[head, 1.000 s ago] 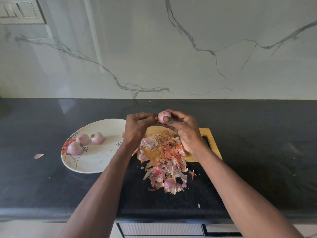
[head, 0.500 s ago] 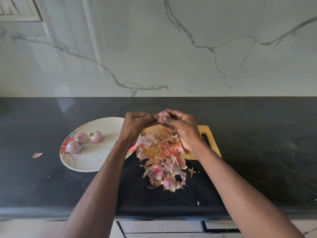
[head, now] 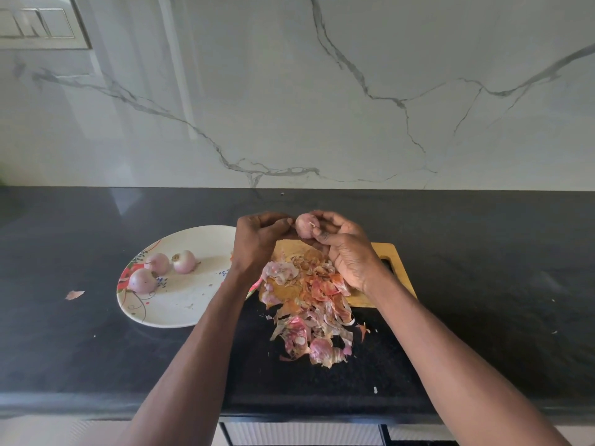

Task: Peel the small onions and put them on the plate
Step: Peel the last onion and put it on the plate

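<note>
A lone peel scrap (head: 74, 294) is lying on the dark table (head: 483, 252), well left of the board (head: 384, 272). Nearer the board, just to its left, the plate (head: 180, 304) is sitting with its right edge hidden under the left wrist. Three peeled onions (head: 157, 263) are resting on the plate's left part, two of them touching, the third (head: 184, 261) just beside them. The left hand (head: 257, 239) is hovering over the board's left end, fingers curled, its fingertips pinching at the left side of the onion (head: 306, 224) held up above the board's far edge. The right hand (head: 346, 249) is gripping that onion from the right, thumb and fingers curled round it, a bit of dry skin showing on its front. Below both hands, a heap of peels (head: 306, 304) is covering the board's left half and spilling off its near edge onto the table. The board's right end, with its handle slot (head: 386, 265), is showing bare just right of the right wrist. A few tiny flecks are lying on the table near the heap
</note>
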Available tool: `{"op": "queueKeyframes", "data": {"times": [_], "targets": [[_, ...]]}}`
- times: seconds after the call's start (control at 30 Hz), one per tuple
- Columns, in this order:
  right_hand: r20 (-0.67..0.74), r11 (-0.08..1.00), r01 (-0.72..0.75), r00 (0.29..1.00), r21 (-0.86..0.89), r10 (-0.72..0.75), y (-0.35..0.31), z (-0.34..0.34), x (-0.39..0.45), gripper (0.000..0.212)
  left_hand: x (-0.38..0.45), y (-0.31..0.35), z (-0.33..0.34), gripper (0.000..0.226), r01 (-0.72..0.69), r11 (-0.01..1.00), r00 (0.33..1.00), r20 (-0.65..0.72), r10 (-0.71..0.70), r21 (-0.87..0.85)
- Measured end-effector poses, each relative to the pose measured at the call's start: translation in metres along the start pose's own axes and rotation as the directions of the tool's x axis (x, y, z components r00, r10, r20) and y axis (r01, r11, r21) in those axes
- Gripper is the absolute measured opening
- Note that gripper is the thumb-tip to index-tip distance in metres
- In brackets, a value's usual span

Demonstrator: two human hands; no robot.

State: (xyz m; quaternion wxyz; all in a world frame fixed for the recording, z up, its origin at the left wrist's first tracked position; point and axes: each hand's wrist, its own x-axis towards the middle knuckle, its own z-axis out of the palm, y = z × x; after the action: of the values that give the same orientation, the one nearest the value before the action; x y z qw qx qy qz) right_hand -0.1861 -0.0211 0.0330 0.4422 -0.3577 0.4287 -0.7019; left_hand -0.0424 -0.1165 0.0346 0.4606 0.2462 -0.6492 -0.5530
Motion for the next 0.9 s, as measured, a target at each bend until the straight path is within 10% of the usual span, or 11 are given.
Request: {"op": "queueKeyframes", "data": {"times": [0.6, 0.9], "targets": [[0.004, 0.987, 0.098, 0.995, -0.128, -0.098, -0.008, -0.002, -0.006, 0.050, 0.000, 0.005, -0.003, 0.012, -0.063, 0.993, 0.985, 0.157, 0.078, -0.098], [-0.035, 0.930, 0.148, 0.985, -0.335, -0.170, -0.009, -0.007, -0.005, 0.027, 0.004, -0.006, -0.010, 0.016, -0.247, 0.954, 0.951, 0.230, 0.205, 0.171]]}}
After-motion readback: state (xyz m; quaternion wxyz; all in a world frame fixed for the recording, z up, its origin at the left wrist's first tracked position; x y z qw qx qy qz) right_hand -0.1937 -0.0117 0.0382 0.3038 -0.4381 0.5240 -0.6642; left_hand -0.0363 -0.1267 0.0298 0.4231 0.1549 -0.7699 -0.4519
